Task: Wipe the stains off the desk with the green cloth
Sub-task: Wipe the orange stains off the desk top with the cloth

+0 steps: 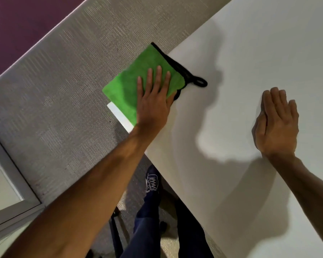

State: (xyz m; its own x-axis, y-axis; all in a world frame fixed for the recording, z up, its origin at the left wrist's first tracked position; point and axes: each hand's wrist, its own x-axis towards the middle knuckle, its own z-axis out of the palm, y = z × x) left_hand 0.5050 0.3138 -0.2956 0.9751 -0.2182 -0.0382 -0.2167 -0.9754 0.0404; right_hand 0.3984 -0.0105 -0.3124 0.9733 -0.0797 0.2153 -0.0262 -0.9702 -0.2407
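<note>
The green cloth (136,79), edged in black with a black hanging loop, lies at the left corner of the white desk (250,62), partly overhanging the edge. My left hand (153,101) presses flat on the cloth with fingers spread. My right hand (276,123) rests flat on the bare desk surface, well to the right of the cloth, holding nothing. No stains are visible on the desk in this view.
A grey fabric partition (54,90) runs along the desk's left side, close to the cloth. Below the desk edge I see my legs in dark trousers (149,220), a dark shoe (153,179) and grey carpet.
</note>
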